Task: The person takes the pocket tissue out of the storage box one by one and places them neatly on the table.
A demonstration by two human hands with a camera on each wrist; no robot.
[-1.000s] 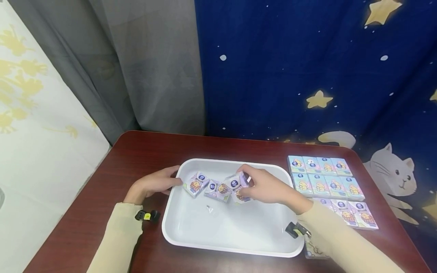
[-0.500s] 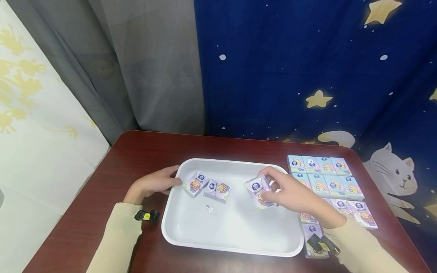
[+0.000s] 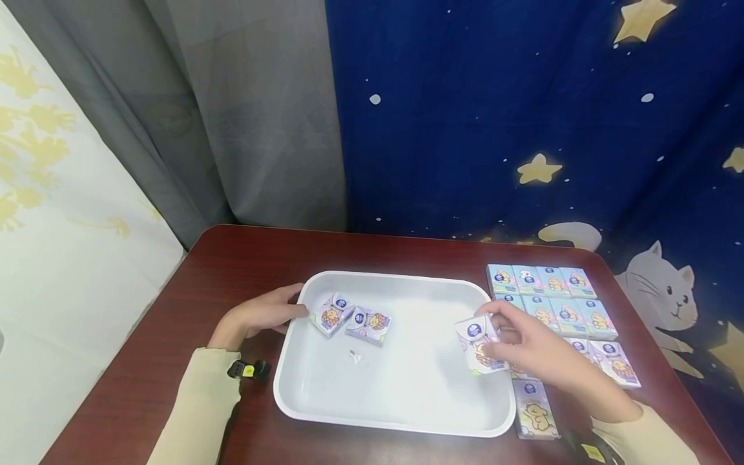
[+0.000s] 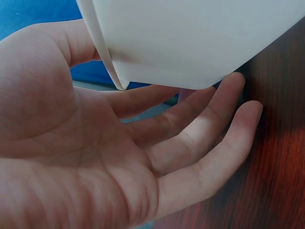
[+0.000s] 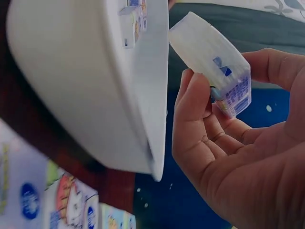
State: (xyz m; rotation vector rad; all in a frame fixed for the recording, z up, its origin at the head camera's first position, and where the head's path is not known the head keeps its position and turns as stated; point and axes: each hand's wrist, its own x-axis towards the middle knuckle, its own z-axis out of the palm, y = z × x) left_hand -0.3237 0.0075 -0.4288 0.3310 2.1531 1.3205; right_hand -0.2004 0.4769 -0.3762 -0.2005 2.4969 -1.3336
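Observation:
Over the right end of the white tray (image 3: 401,394), my right hand (image 3: 537,342) pinches a small purple tissue pack (image 3: 478,345). The right wrist view shows the same pack (image 5: 205,47) tilted between thumb and fingers, its pale underside visible. My left hand (image 3: 261,314) grips the tray's left side. In the left wrist view the thumb reaches over the tray's rim (image 4: 102,47), while the other fingers curl against the outer wall and underside. Two more purple packs, one tilted (image 3: 330,314) and one level (image 3: 369,325), lie inside the tray at its left.
Right of the tray, rows of blue tissue packs (image 3: 572,316) and purple tissue packs (image 3: 617,363) lie side by side on the dark red table (image 3: 261,258). One purple pack (image 3: 535,413) lies nearest the front. A small clear scrap (image 3: 356,357) sits in the tray. Curtains hang behind.
My right hand has lifted the purple tissue pack from beside the other two and carried it right, to the tray's right rim. The left hand stays at the tray.

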